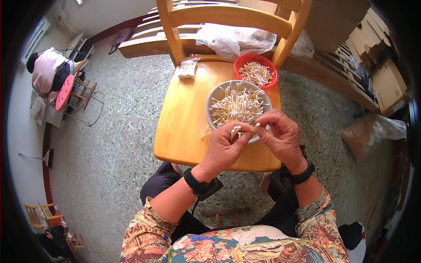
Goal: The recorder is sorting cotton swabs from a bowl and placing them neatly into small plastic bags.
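My left hand (225, 146) is closed around a few cotton swabs (235, 131), their white tips sticking up from the fist. Between the thumb and fingers of my right hand (281, 133) is the white tip of another cotton swab (257, 125), its stick reaching toward my left thumb. Both hands are over the near rim of a grey bowl (209, 115) heaped with loose cotton swabs. Behind it, at the right rear of the wooden chair seat (184, 127), a red basket (275, 81) holds more swabs. A small clear pack of swabs (187, 69) lies at the seat's left rear.
Crumpled plastic bags (237, 38) lie behind the chair's backrest (228, 16), on a slatted wooden frame (333, 83). Cardboard boxes (388, 85) and a filled clear bag (368, 133) stand at the right. A red round stool (65, 93) is at the far left.
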`<state>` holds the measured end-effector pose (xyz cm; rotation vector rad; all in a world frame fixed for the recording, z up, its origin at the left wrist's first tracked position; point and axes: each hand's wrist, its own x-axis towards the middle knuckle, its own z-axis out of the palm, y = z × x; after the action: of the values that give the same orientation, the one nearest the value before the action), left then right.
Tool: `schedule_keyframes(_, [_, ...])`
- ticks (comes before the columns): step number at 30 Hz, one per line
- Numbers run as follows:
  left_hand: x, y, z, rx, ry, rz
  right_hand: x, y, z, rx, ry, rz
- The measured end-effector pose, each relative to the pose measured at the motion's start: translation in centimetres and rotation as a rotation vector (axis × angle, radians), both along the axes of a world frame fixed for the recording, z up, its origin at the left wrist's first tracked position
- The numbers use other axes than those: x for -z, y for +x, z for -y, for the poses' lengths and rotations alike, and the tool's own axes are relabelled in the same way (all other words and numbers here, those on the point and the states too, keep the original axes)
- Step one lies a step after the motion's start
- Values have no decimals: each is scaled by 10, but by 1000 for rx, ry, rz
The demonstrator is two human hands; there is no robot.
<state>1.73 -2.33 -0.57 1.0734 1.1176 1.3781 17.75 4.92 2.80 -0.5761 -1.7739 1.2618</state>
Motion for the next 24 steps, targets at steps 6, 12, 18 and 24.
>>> schedule_keyframes(6, [-1,0,0,74,22,-107,3,7,-3,46,-30,30])
schedule_keyframes(12, [1,-2,3,422,72,88,-4,15,-6,-111,-35,127])
schedule_keyframes(18, [-1,1,11,423,-79,255,-2,19,-9,-59,-82,289])
schedule_keyframes(24, [1,-18,-2,8,-252,501,7,17,-28,368,299,447])
